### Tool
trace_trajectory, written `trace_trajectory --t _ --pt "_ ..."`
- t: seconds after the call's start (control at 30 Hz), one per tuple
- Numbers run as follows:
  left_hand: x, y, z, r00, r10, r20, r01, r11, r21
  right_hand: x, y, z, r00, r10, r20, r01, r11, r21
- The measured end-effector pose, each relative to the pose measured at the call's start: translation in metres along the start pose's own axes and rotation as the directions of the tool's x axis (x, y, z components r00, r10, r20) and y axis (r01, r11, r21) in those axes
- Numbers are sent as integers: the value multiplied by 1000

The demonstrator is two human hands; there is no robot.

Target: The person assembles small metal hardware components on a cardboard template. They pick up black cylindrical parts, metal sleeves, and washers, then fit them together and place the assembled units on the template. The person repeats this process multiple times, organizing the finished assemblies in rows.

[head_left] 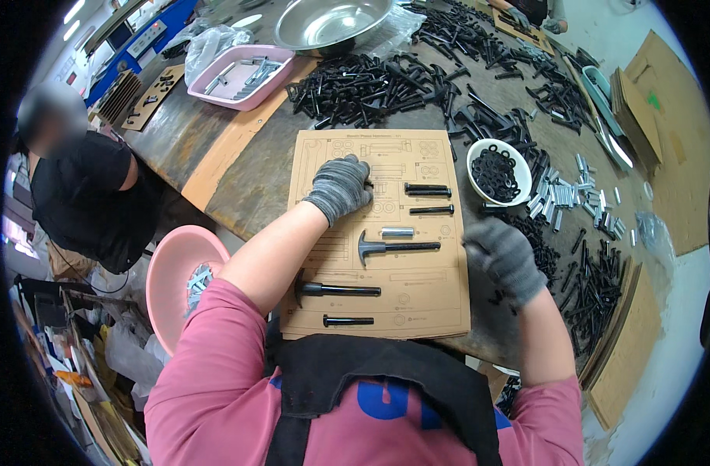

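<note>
My left hand (341, 189), in a grey knit glove, rests closed on the upper part of a printed cardboard sheet (440, 303). Something small and dark peeks out by its fingertips, too hidden to name. My right hand (504, 260), gloved too, is smeared by motion just right of the sheet, over small black parts (537, 248). On the sheet lie black bolts (428, 189), a shorter bolt (348, 320), a silver tube (397, 232) and two black T-shaped pieces, one higher (401, 247) and one lower (339, 290).
A white bowl of black rings (476, 175) stands right of the sheet. Beyond it are silver tubes (560, 198) and heaped black bolts (362, 89). Behind sit a pink tray (215, 99) and a steel basin (324, 23). A pink basin (164, 256) and another person (91, 179) are at left.
</note>
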State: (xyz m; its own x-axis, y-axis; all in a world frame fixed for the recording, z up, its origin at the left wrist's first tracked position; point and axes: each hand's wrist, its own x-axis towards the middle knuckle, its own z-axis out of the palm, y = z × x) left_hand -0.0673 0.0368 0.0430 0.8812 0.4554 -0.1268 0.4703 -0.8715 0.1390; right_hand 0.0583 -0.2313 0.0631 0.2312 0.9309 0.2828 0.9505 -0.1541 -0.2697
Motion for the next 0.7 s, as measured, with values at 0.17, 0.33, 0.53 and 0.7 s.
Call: trace_trajectory --t 0.17,0.33,0.53,0.7 --pt "1 -26 3 975 209 -72 -218 965 -146 84 -17 53 986 -150 72 161 966 -203" --pt "8 -32 1 902 432 -8 -431 897 -101 132 -40 84 954 -72 291 177 918 -356" --pt "11 -28 9 951 301 67 -272 923 -272 135 -22 93 985 -51 167 99 952 -289" --pt "8 -20 10 976 177 128 -127 937 -326 135 -37 93 971 -87 221 160 926 -342"
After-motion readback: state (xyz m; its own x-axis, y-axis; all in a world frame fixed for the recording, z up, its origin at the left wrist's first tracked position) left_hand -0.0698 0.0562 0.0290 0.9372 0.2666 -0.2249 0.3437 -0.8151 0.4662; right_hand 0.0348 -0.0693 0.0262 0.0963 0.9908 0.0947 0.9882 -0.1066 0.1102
